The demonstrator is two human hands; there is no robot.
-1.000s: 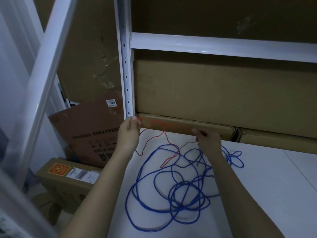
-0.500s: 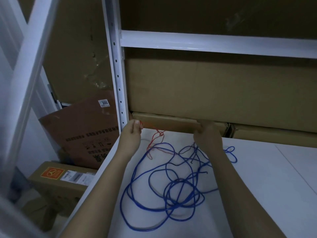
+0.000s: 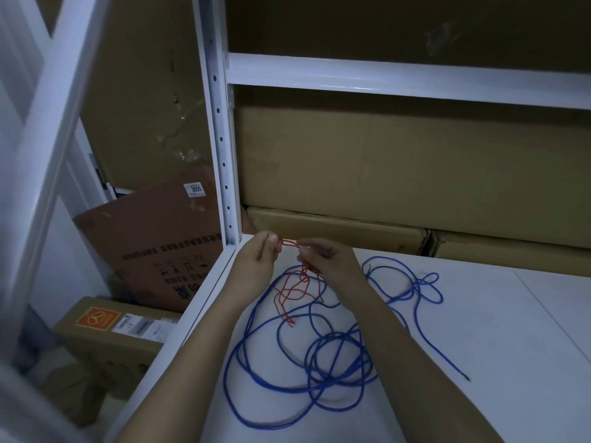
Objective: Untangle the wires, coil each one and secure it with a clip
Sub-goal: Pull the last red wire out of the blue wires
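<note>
A person's left hand (image 3: 256, 262) and right hand (image 3: 326, 259) pinch a thin red wire (image 3: 295, 290) above the far-left corner of a white shelf board (image 3: 499, 330). A short doubled run of it is stretched between the two pinches, lying along the 9-to-3 o'clock line, with the left thumb and fingers curled onto one end and the right fingertips nipping the other. From the right hand's grip the rest of the red wire hangs toward 6 o'clock in loose tangled loops, its free end resting on the board near the blue coils. The thick blue cable (image 3: 307, 356) lies sprawled on the board below and at 3 o'clock of the hands, its widest loops toward 6 o'clock and one long tail running out toward 4 o'clock. The slack appears nearer the right hand, which seems better placed to feed the next loop. No clip can be seen. Brown cardboard boxes (image 3: 399, 167) fill the back of the shelf.
</note>
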